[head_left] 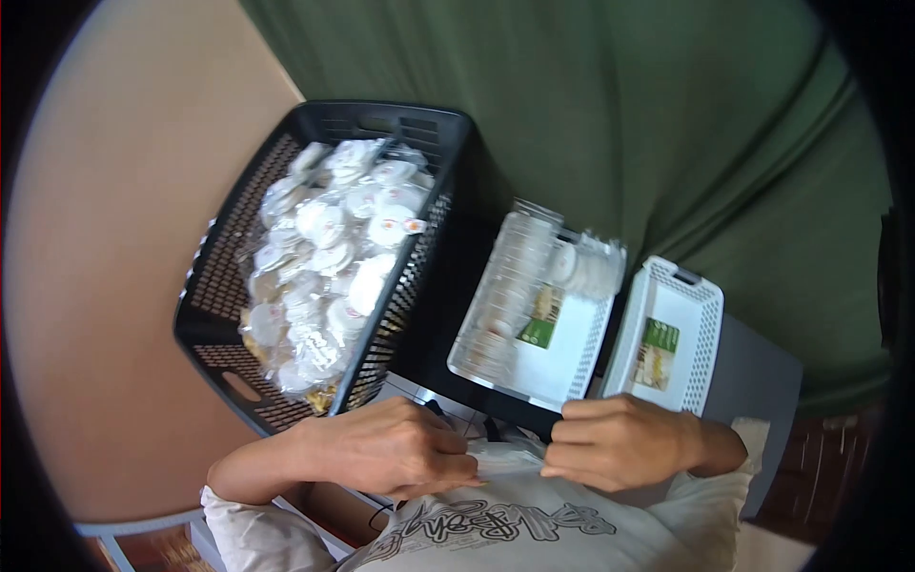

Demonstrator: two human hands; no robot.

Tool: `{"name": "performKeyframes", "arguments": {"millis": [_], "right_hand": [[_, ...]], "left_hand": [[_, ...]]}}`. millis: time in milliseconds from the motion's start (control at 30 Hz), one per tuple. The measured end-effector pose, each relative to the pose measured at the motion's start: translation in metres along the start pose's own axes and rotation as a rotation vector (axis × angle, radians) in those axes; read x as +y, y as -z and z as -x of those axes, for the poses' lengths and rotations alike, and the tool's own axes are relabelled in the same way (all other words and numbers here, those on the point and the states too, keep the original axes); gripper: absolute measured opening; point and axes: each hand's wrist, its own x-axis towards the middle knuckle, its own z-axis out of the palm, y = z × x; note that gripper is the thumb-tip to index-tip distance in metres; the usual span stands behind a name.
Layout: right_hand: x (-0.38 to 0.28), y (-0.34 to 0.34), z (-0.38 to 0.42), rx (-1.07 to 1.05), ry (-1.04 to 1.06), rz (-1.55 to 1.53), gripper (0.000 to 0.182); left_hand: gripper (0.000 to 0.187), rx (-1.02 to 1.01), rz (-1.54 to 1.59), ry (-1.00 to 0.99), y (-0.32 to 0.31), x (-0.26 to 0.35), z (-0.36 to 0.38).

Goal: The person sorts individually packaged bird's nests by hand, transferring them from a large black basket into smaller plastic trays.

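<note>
My left hand (410, 446) and my right hand (620, 441) are both closed in front of my chest, a short gap apart. A clear plastic bag (510, 458) stretches between them, its edges pinched in the fingers of each hand. Whether anything lies inside the bag is hard to make out against the white shirt. Beyond my left hand stands a large black basket (208, 272), heaped with white round pieces (324, 229) in clear plastic packets. Ahead of my right hand is a white basket (581, 357) with clear packets of round white pieces (581, 267) along two sides.
A second, narrower white basket (701, 334) sits to the right, with a green-and-yellow label (656, 355) in it. The baskets stand by a green curtain (572, 105). A tan wall (124, 238) rises at the left. A grey surface (758, 367) shows at the right.
</note>
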Motion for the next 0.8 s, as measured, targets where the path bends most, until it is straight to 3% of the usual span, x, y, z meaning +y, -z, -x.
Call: {"name": "performKeyframes", "arguments": {"millis": [67,100,167,200,267,300,400,467,533,600,667,800], "right_hand": [[0.008,0.006,0.018,-0.055,-0.069,0.027,0.016],[0.013,0.011,0.034,0.014,-0.138,0.102,0.019],[0.009,0.026,0.044,0.107,-0.293,0.158,0.036],[0.007,0.021,0.042,0.106,-0.306,0.147,0.036],[0.002,0.009,0.022,0.394,-0.153,0.105,0.053],[0.001,0.004,0.012,0.349,-0.126,0.066,0.063],[0.008,-0.028,0.003,0.192,-0.156,0.119,0.032],[0.016,-0.030,0.000,0.243,-0.138,0.111,0.032],[0.032,-0.023,0.007,0.287,-0.325,0.011,0.044],[0.049,-0.003,0.008,0.463,-0.402,-0.050,0.054],[0.072,0.019,0.014,0.506,-0.628,-0.144,0.050],[0.167,0.025,0.031,0.621,-0.831,-0.126,0.024]], "left_hand": [[0.011,0.005,0.052,0.045,-0.001,-0.007,0.000],[0.010,0.177,0.064,0.004,-0.001,-0.014,0.005],[0.027,0.138,-0.071,0.149,0.020,-0.004,0.000],[0.030,0.143,-0.143,0.179,0.018,-0.004,-0.003],[0.032,0.160,-0.188,0.176,0.006,-0.004,-0.022],[0.035,0.179,-0.246,0.174,0.001,-0.004,-0.028],[0.037,0.311,-0.282,0.208,-0.013,-0.007,-0.027],[0.036,0.318,-0.261,0.246,-0.009,-0.003,-0.023],[0.038,0.391,-0.325,0.463,0.002,0.006,-0.018],[0.038,0.433,-0.312,0.540,0.006,0.007,0.003],[0.031,0.593,-0.271,0.671,0.006,0.007,0.027],[0.015,0.779,-0.343,0.779,0.010,0.001,0.065]]}}
